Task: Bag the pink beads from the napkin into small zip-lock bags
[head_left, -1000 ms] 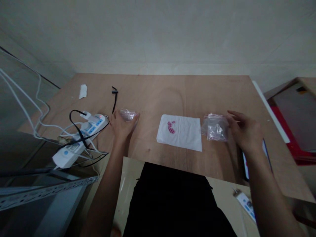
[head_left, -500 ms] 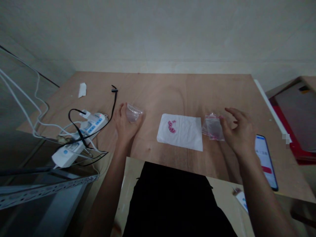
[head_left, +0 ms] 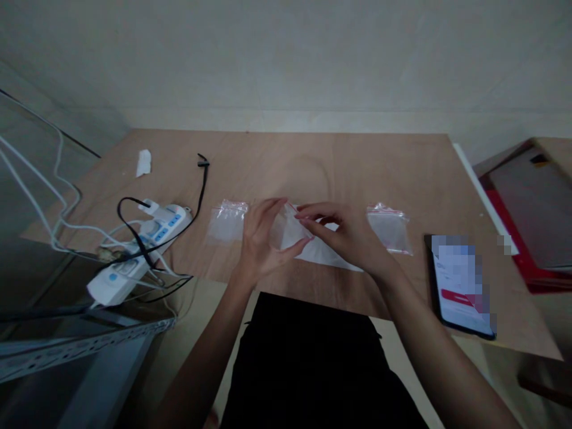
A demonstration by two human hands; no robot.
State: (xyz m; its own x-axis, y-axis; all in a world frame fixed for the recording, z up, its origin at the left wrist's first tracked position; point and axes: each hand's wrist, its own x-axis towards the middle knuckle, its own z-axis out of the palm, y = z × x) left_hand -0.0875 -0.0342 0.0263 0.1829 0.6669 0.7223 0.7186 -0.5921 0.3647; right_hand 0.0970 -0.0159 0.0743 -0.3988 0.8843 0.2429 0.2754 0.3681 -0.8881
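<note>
Over the white sheet [head_left: 328,253], my left hand [head_left: 259,241] grips a small clear zip bag [head_left: 282,231] between thumb and fingers. My right hand [head_left: 351,235] comes in from the other side, its thumb and fingertips pinched at the bag's upper edge. The hands cover much of the sheet, and its small pink pieces are hidden. Left of my left hand lie more clear zip bags [head_left: 226,221]. Beyond my right hand, other clear bags with red-edged tops [head_left: 388,229] rest on the wooden table, with a little pink near their lower edge.
A phone [head_left: 460,286] lies at the table's right. On the left are a white power strip [head_left: 111,290] with tangled cables, a black cord [head_left: 205,179] and a scrap of white paper [head_left: 143,162]. Red folders [head_left: 504,229] stand past the right edge.
My left hand has carried the clear bag rightward to above the sheet. My right hand has moved left from the right-hand bags to meet it. The left pile of bags is now uncovered.
</note>
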